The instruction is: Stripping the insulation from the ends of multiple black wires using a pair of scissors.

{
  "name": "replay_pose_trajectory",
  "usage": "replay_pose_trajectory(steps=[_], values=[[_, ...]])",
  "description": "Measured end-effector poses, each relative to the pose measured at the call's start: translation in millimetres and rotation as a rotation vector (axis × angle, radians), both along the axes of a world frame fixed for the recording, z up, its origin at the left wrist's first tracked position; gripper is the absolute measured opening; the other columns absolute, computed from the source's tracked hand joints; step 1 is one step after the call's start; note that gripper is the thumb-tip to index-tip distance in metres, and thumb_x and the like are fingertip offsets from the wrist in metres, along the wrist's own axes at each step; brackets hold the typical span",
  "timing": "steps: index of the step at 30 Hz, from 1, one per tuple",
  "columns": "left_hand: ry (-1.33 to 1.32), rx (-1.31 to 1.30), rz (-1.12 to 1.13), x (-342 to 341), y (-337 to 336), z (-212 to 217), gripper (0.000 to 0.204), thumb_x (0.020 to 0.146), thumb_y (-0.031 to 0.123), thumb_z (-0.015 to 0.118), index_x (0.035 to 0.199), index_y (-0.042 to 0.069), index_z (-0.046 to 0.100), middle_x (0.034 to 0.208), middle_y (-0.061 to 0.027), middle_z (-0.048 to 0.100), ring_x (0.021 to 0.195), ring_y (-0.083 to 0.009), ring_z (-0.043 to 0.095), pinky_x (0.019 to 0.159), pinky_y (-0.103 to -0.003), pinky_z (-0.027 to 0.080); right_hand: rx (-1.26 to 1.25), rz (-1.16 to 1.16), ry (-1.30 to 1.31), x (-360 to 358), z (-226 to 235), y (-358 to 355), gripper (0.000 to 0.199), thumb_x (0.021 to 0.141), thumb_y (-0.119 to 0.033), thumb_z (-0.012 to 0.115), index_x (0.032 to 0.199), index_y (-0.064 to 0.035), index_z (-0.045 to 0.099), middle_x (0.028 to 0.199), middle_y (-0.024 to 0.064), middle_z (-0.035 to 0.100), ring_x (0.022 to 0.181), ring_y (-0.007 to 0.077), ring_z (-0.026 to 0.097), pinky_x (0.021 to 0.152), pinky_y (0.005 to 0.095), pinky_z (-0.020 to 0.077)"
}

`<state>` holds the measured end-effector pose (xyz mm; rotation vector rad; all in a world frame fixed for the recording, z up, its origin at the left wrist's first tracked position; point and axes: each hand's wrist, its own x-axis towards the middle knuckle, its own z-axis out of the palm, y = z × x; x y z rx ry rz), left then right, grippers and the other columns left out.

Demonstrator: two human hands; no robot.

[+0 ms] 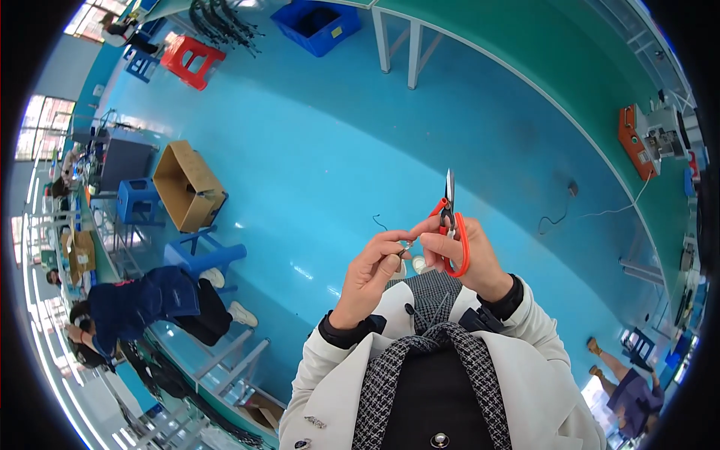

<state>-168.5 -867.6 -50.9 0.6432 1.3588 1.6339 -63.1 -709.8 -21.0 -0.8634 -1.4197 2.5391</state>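
Observation:
In front of my chest, my right hand holds a pair of scissors with red handles. Its blades point away from me, and the red loops lie around and beside my fingers. My left hand is closed in a pinch on a small shiny piece, too small to name. The fingertips of both hands are close together at this piece. The scissor blades stand apart from it, beyond my right fingers.
A blue stool and a cardboard box stand left, near a seated person in dark blue. A red stool and blue bin are farther off. A green-topped table curves along the right, carrying an orange machine.

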Motion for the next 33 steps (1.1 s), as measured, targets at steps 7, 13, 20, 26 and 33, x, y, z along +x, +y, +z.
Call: replay_pose_trajectory(steps=[7,13,20,26,33], values=[[0.132,-0.002,-0.122,-43,38,-6,0.014,0.096,0.001,0.046,0.103,0.000,0.058,0.122,-0.0113,0.053,0.094,-0.0163,0.059,0.081,-0.027,0.047,0.064,-0.046,-0.006,-26,-3,22,0.014,0.087,-0.013,0.062,0.089,-0.0002,0.067,0.063,0.0027,0.059,0.049,0.0064,0.052,0.043,0.0191,0.0373],[0.136,0.008,-0.190,-63,95,-3,0.014,0.095,0.001,0.047,0.102,0.000,0.058,0.122,-0.0118,0.054,0.094,-0.0162,0.058,0.080,-0.028,0.047,0.014,-0.083,-0.011,-39,-2,73,0.013,0.087,-0.013,0.062,0.088,-0.0005,0.066,0.063,0.0031,0.059,0.049,0.0068,0.053,0.043,0.0191,0.0378],[-0.009,-0.001,-0.191,-76,184,-6,0.013,0.096,0.004,0.047,0.104,0.001,0.058,0.123,-0.0114,0.054,0.092,-0.0147,0.057,0.077,-0.027,0.046,-0.144,-0.150,0.009,-55,-8,167,0.013,0.087,-0.014,0.063,0.087,-0.0014,0.064,0.062,0.0028,0.058,0.048,0.0080,0.052,0.043,0.0196,0.0370],[-0.045,0.065,-0.129,-81,268,-4,0.014,0.098,0.013,0.048,0.105,0.004,0.057,0.126,-0.0137,0.053,0.079,-0.0112,0.049,0.072,-0.026,0.043,0.127,-0.180,-0.063,-51,-5,257,0.015,0.085,-0.015,0.065,0.089,-0.0006,0.062,0.062,0.0033,0.058,0.050,0.0089,0.052,0.045,0.0228,0.0380],[-0.165,0.109,-0.081,-97,342,-2,0.017,0.099,0.018,0.048,0.108,0.007,0.056,0.127,-0.0164,0.051,0.076,-0.0105,0.046,0.073,-0.027,0.040,1.270,0.098,-0.207,-45,2,324,0.037,0.076,-0.034,0.075,0.089,-0.0033,0.061,0.066,0.0057,0.059,0.055,0.0189,0.057,0.055,0.0322,0.0421]])
